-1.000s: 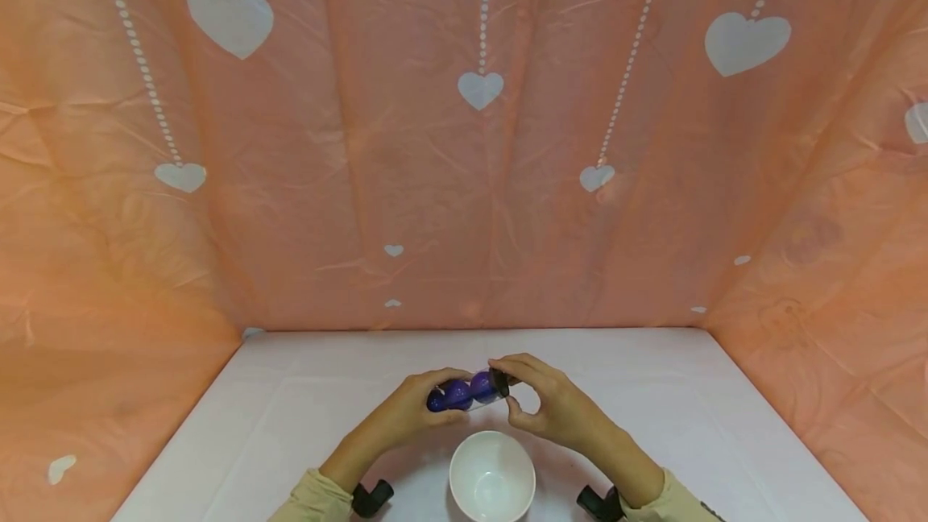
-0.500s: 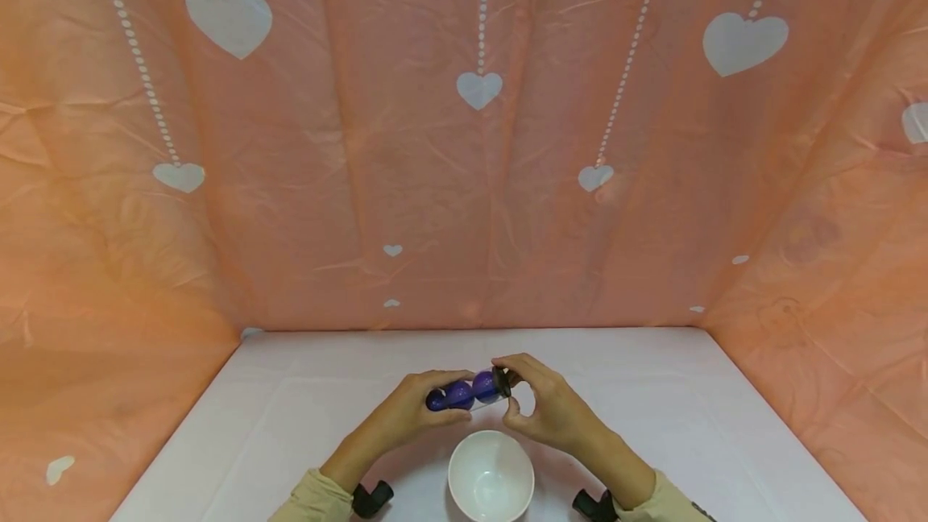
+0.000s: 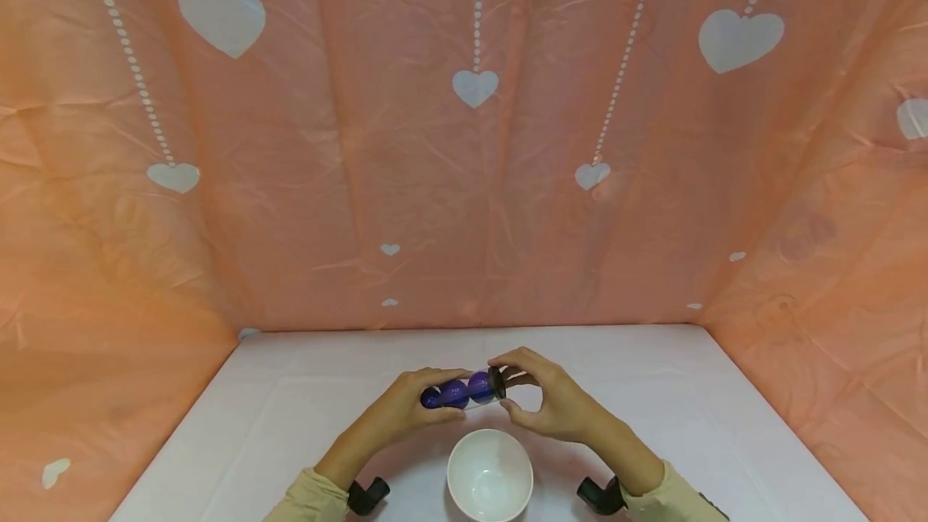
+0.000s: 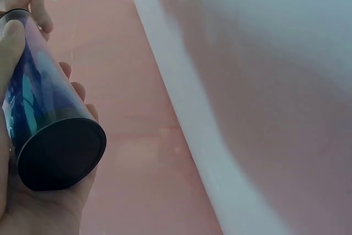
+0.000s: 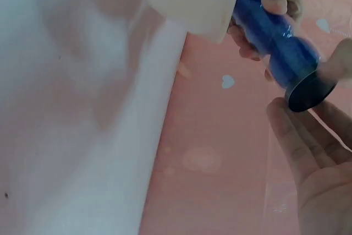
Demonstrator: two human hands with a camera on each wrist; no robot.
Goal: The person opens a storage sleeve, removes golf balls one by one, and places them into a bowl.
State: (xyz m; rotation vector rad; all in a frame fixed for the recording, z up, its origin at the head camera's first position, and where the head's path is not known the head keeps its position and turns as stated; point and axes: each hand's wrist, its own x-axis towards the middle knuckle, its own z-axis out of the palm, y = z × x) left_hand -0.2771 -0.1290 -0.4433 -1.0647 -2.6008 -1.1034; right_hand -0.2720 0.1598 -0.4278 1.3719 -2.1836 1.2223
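White bowl just below both hands on white table; pink heart-print backdrop behind. Left hand wraps clear tube of purple balls; right hand fingertips pinch its black cap.

both arms wear long sleeves of pale yellowish-beige cloth, the left sleeve and the right sleeve ending just short of the wrists. a black mount sits at the left wrist, another black mount at the right. the hands are bare.
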